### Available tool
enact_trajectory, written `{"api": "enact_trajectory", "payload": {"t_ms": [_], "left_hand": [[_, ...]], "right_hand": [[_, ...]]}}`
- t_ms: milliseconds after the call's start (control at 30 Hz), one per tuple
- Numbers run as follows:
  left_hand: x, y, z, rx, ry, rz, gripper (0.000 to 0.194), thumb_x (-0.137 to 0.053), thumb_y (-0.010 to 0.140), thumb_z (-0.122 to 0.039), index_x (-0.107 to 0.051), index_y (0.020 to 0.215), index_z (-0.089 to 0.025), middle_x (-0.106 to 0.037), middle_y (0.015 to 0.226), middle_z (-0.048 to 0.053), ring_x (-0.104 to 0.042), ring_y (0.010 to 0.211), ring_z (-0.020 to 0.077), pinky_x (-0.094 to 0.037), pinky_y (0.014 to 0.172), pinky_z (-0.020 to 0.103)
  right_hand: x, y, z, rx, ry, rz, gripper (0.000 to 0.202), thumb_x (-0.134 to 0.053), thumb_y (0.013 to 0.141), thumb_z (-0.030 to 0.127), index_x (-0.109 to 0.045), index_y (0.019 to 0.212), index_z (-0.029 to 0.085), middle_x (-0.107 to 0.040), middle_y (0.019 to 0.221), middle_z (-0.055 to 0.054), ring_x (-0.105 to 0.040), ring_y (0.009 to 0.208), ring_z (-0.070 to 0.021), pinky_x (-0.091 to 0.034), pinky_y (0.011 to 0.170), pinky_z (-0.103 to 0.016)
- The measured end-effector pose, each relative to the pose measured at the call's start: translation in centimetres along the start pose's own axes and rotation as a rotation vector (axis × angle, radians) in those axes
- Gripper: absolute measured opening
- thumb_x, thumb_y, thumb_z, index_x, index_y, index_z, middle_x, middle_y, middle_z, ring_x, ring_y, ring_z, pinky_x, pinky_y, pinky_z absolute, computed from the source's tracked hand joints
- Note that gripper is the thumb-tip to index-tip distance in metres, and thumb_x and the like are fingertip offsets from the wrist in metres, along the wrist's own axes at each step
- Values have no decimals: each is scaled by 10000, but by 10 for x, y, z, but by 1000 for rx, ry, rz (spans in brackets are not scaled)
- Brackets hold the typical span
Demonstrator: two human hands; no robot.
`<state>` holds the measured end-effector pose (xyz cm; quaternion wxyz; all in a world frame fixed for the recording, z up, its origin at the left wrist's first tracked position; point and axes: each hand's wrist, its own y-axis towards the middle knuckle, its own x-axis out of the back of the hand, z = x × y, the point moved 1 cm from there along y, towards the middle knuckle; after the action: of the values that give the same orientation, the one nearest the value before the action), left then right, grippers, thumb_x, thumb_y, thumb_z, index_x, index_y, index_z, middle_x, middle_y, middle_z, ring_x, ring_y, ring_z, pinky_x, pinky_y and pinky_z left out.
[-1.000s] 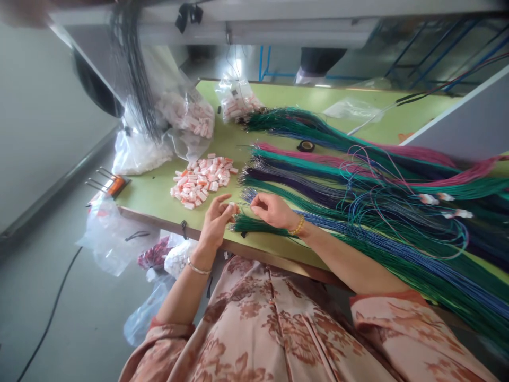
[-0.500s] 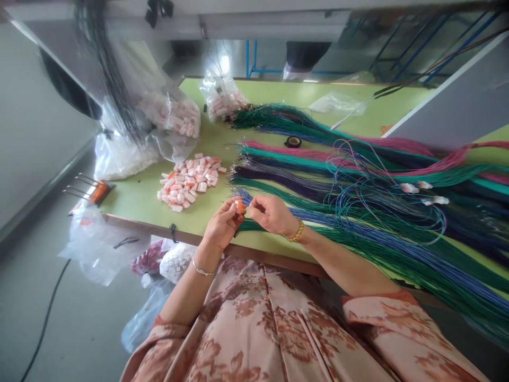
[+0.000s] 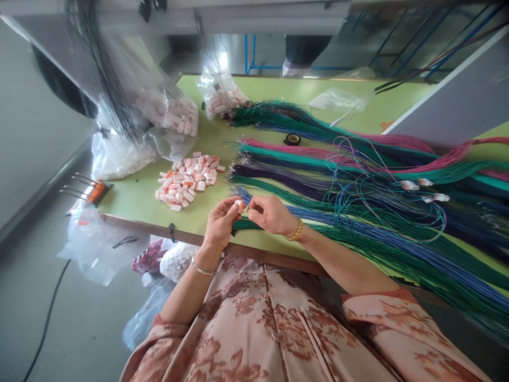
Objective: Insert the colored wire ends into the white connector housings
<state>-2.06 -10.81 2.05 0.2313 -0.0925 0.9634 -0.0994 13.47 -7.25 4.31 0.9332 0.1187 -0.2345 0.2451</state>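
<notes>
My left hand [image 3: 221,220] pinches a small white-and-orange connector housing [image 3: 239,206] between thumb and fingertips, above the table's front edge. Close on its right, my right hand [image 3: 272,215] is closed in a pinch, its fingertips almost at the housing. Whatever is in that pinch is too small and covered to make out. Bundles of blue wires [image 3: 318,216] and green wires [image 3: 377,254] run beneath and beside my right hand. A heap of similar white-and-orange housings [image 3: 190,180] lies on the green tabletop [image 3: 137,204], left of my hands.
Further bundles of purple wires [image 3: 278,176] and pink wires [image 3: 294,149] stretch rightward, with a loose wire loop and white connectors [image 3: 409,185] on top. Black tape [image 3: 292,139] lies behind. Plastic bags [image 3: 170,114] stand at the left, near an orange pronged fixture [image 3: 95,192].
My left hand has turned the housing slightly, so more of its white side shows. The right hand stays beside it, still pinched. The whole view has shifted a little.
</notes>
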Motion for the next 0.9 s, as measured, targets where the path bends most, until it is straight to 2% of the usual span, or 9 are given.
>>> {"api": "enact_trajectory", "payload": {"t_ms": [200,367,600,767,900], "left_hand": [[-4,-5,7,-110,93,-87,375,-850,611,-379,-695,862,-149,-688,740,25,-598,656,93,-466,603,205],[1,-8,8,-63,100,-102,392,-848,605,-408,-677,840,-145,-671,711,19,-588,617,88,-475,582,212],[3,-16,11,-62,127,-95,387,-845,615,-403,-665,840,-145,-668,700,12,-592,607,83,-484,601,209],[4,-15,9,-34,119,-80,383,-849,609,-389,-672,839,-139,-658,681,8,-589,604,87,-481,582,207],[-1,-16,8,-20,87,-70,385,-854,600,-393,-666,820,-139,-652,668,9,-588,600,90,-484,585,214]], "right_hand": [[-10,-1,-4,-5,11,-10,163,-536,797,298,-530,689,176,-510,559,35,-361,500,-80,-278,516,-224],[-16,-8,-4,26,-70,45,172,-487,847,274,-552,724,174,-495,555,33,-356,498,-88,-264,522,-233],[-27,-16,-3,35,-75,50,142,-479,818,225,-575,731,165,-570,625,3,-406,532,-97,-293,546,-234],[-21,-15,-8,-33,19,54,166,-491,821,278,-585,747,162,-504,567,38,-365,503,-84,-276,507,-217],[-17,-12,-11,-19,44,65,171,-498,814,285,-585,742,158,-513,574,42,-369,513,-81,-281,516,-213]]}}
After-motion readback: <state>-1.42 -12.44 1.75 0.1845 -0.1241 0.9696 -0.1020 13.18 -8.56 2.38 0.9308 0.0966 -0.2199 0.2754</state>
